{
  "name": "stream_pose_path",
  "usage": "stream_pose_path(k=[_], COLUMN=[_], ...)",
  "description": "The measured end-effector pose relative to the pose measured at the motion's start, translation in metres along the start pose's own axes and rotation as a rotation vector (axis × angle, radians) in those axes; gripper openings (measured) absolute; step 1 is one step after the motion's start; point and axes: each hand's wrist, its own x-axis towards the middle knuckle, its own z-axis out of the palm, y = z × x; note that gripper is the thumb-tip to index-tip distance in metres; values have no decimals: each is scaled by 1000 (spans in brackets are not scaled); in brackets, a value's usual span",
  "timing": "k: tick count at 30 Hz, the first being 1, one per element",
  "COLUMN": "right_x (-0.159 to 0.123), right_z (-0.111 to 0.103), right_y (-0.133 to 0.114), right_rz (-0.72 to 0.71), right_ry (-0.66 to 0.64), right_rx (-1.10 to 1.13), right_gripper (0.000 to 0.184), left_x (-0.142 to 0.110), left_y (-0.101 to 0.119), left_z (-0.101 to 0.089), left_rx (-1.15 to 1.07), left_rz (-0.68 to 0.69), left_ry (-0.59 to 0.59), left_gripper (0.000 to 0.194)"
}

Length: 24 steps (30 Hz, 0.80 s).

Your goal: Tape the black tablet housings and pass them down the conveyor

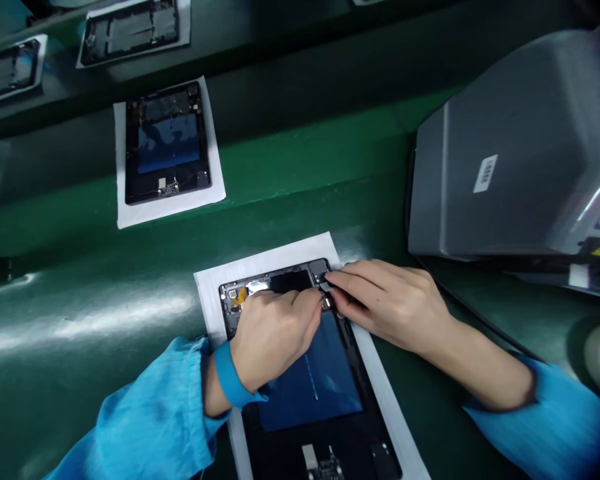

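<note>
Working over one opened tablet (330,377): left hand (277,330), curled; right hand (393,297), fingers extended; what either grasps, we cannot tell.

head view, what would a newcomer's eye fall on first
Probably the left hand and right hand, working close together at the upper right corner of an opened black device, bottom centre. Next, likely the bulky grey machine filling the right side. Then a similar opened unit on a white sheet, upper left.
</note>
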Motion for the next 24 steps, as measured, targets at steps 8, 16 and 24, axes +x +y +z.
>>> stream_pose_path(k=[8, 16, 24], right_x=[3, 5, 0], right_z=[-3, -10, -20], right_y=[-3, -7, -29], right_rz=[-20, -72, -5], right_ry=[-86, -176, -299], right_rx=[27, 41, -152], right_gripper=[10, 14, 32], left_x=[-2, -4, 0], left_y=[1, 3, 1], left_z=[0, 1, -4], left_rx=[22, 23, 41], left_rz=[-4, -20, -42], left_ry=[3, -21, -41], left_gripper=[24, 21, 21])
